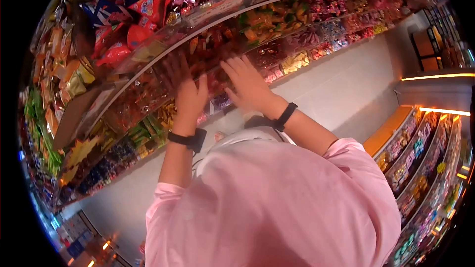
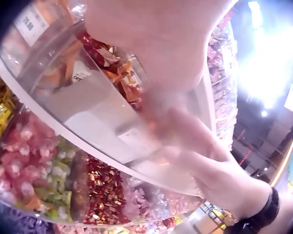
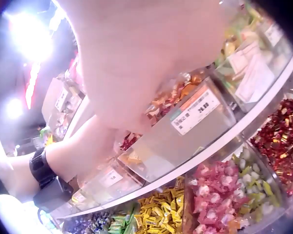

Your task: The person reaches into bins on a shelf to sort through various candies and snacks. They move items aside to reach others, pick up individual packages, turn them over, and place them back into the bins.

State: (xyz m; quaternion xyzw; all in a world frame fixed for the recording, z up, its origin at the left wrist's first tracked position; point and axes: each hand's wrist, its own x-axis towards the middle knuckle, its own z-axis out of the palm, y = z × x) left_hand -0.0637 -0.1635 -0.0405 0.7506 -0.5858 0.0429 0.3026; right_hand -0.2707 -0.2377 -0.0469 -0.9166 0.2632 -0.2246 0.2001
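Note:
My left hand (image 1: pixel 190 96) reaches into a clear-fronted shelf bin of wrapped candies, its fingers extended and partly blurred. Beside it, my right hand (image 1: pixel 248 83) stretches over the same shelf with straight fingers and the thumb apart. Beneath the hands lie red and orange foil-wrapped candies (image 2: pixel 124 80), also visible as a heap of candies (image 3: pixel 178 95) in the right wrist view. The clear bin front (image 3: pixel 185 134) carries a white price label (image 3: pixel 195 111). Neither hand shows a candy in its grip; the left fingertips are hidden in the left wrist view.
An upper shelf edge (image 1: pixel 163 54) curves above the hands, with red triangular candy packs (image 1: pixel 151 7) over it. Lower bins hold yellow candies (image 3: pixel 161 209) and pink-wrapped candies (image 3: pixel 215 187). More candy shelves (image 1: pixel 415 153) stand at the right, across the pale floor (image 1: pixel 346 89).

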